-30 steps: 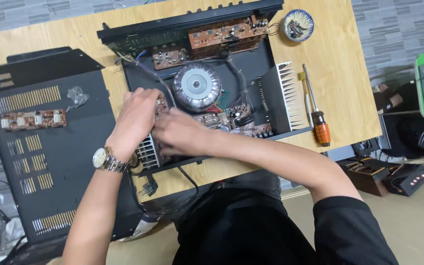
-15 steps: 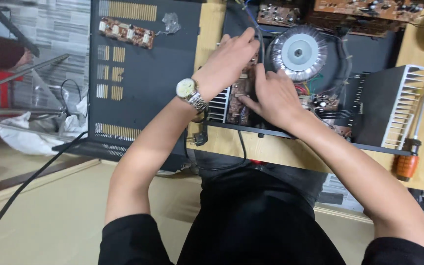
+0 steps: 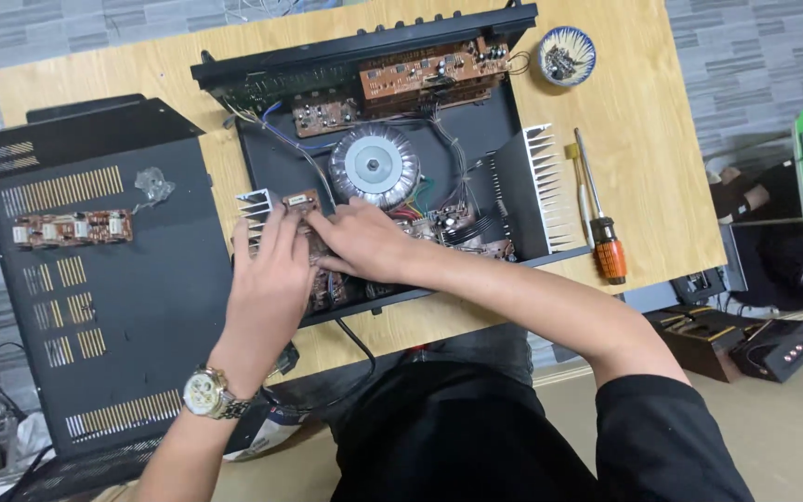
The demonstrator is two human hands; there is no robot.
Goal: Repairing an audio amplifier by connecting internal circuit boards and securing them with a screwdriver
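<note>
An opened black amplifier chassis [image 3: 276, 172] lies on a wooden table [image 3: 638, 112]. Inside it sit a round grey transformer [image 3: 375, 165], brown circuit boards [image 3: 429, 72] at the back and a finned heat sink [image 3: 543, 186] on the right. My left hand [image 3: 267, 288], with a wristwatch, and my right hand [image 3: 364, 244] both grip a small brown circuit board [image 3: 301, 200] with a finned heat sink [image 3: 255, 206] at the chassis's front left corner. The board's lower part is hidden under my fingers.
The removed black vented cover [image 3: 113, 307] lies left of the chassis with a small circuit board [image 3: 72, 228] and a clear plastic scrap [image 3: 152, 184] on it. An orange-handled screwdriver [image 3: 601, 232] and a blue patterned bowl [image 3: 566, 54] are on the right. Another person sits at far right [image 3: 792, 251].
The view has swung back to look straight down on the table. Both hands stay at the chassis's front left corner on the small board.
</note>
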